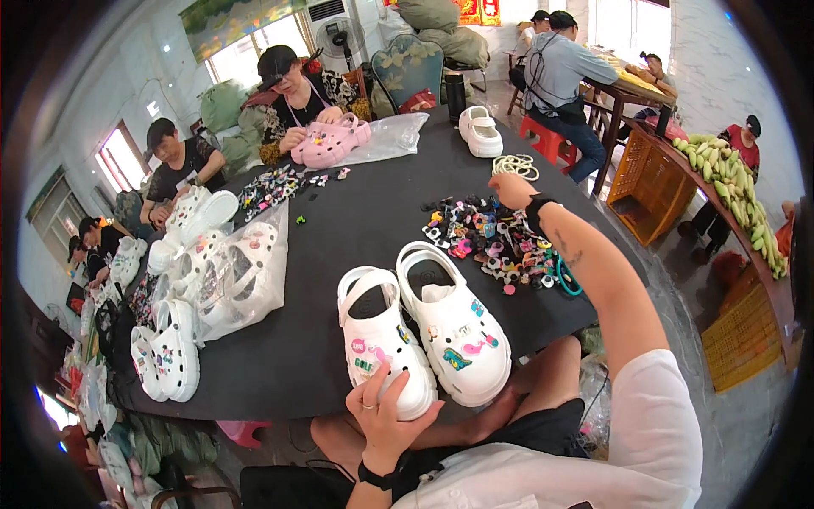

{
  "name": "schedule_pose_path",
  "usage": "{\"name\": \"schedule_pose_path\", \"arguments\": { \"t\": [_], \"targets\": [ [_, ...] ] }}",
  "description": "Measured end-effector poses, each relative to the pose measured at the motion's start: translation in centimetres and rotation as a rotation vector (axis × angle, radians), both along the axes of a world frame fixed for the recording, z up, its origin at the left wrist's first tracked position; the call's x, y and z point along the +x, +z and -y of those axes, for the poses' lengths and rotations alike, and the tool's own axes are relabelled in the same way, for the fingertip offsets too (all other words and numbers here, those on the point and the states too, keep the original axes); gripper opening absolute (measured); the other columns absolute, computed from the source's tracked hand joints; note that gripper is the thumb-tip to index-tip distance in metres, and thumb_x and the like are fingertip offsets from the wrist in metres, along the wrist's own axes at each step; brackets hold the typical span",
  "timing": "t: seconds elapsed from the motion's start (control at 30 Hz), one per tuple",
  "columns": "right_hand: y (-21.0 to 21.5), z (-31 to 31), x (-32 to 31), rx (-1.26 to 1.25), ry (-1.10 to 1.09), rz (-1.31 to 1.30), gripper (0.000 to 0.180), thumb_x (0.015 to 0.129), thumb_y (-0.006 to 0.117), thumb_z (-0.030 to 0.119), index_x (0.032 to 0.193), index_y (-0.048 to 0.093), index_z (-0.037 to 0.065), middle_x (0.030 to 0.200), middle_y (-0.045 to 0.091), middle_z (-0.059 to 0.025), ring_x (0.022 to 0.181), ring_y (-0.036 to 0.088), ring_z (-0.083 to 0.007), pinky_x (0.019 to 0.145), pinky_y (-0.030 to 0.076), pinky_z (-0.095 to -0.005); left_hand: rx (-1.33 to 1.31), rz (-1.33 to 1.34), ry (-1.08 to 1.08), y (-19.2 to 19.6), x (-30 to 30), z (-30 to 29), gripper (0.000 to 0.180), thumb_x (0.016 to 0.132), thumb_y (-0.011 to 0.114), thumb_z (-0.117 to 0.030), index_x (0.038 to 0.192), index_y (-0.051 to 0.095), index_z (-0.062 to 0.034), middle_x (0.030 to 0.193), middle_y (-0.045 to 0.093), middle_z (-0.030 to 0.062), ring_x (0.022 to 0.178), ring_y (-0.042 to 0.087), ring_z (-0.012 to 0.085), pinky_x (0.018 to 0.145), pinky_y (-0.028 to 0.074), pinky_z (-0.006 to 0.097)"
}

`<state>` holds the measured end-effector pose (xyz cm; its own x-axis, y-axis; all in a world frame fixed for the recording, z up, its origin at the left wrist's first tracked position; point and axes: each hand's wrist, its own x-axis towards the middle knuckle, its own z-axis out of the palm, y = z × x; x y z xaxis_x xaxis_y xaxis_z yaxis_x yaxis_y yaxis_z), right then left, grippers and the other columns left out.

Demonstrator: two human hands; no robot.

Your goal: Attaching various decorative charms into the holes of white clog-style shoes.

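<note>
Two white clogs stand side by side before me on the black table, toes toward me. My left hand point(386, 416) grips the toe of the left clog point(371, 314), fingers over its top and thumb by its right side. Colourful charms sit on that clog and on the right clog point(458, 339), including a teal dinosaur shape. My right hand point(512, 192) reaches to the far side of a loose pile of charms point(483, 242), beside a coil of pale cord point(517, 167). Its fingers look curled; what they hold, if anything, is hidden.
More white clogs point(166, 352) and a clear plastic bag point(254, 288) lie at the left. Across the table a person handles pink clogs point(331, 142). A white pair point(481, 131) and a dark bottle point(455, 95) stand at the far edge. A teal loop point(569, 278) lies right.
</note>
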<state>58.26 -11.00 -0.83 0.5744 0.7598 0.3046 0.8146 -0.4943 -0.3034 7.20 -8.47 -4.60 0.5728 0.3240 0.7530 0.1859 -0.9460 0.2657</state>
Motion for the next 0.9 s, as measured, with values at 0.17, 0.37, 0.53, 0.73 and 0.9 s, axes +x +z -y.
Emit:
{"name": "schedule_pose_path", "arguments": {
  "t": [0.17,0.37,0.53,0.73,0.9],
  "targets": [
    [-0.3,-0.7,-0.2,-0.170,-0.020,-0.093,0.026,0.075,0.060,0.002,0.095,0.076,0.009,0.099,0.072,-0.0161,0.096,0.068,-0.0338,0.085,0.054,-0.0406,0.005,-0.009,0.016,0.0,0.1,0.2,0.071,0.058,0.089,-0.042,0.117,0.061,-0.0143,0.133,0.055,0.0092,0.111,0.046,0.0269,0.094,0.036,0.040],
    [1.7,1.7,-0.2,0.027,0.011,-0.064,0.020,0.075,0.061,0.006,0.090,0.075,0.005,0.088,0.072,-0.0180,0.087,0.069,-0.0345,0.079,0.054,-0.0413,0.000,-0.005,0.004,0.0,0.1,0.2,0.072,0.058,0.089,-0.042,0.118,0.060,-0.0145,0.134,0.054,0.0090,0.111,0.045,0.0272,0.093,0.036,0.040],
    [3.2,4.2,-1.4,0.183,0.096,-0.270,0.019,0.077,0.063,0.010,0.090,0.071,-0.002,0.080,0.071,-0.0161,0.074,0.069,-0.0256,0.069,0.054,-0.0353,0.017,0.007,0.026,0.1,0.1,0.0,0.070,0.058,0.089,-0.044,0.115,0.062,-0.0150,0.131,0.056,0.0073,0.108,0.046,0.0247,0.092,0.037,0.037],
    [3.9,4.8,-1.9,0.122,0.234,-0.479,0.016,0.087,0.065,0.007,0.099,0.068,-0.004,0.083,0.071,-0.0077,0.076,0.069,-0.0125,0.068,0.053,-0.0245,-0.001,0.014,0.032,0.1,0.2,0.1,0.070,0.058,0.089,-0.042,0.116,0.062,-0.0155,0.132,0.056,0.0072,0.108,0.045,0.0252,0.092,0.037,0.038],
    [5.6,5.0,-5.0,0.257,0.472,-0.995,0.019,0.099,0.060,0.014,0.112,0.063,0.001,0.098,0.070,-0.0039,0.083,0.070,-0.0120,0.069,0.053,-0.0198,-0.008,0.007,0.032,-0.1,0.3,0.6,0.070,0.059,0.089,-0.043,0.117,0.062,-0.0156,0.132,0.056,0.0074,0.111,0.046,0.0245,0.093,0.036,0.038]
  ]
}}
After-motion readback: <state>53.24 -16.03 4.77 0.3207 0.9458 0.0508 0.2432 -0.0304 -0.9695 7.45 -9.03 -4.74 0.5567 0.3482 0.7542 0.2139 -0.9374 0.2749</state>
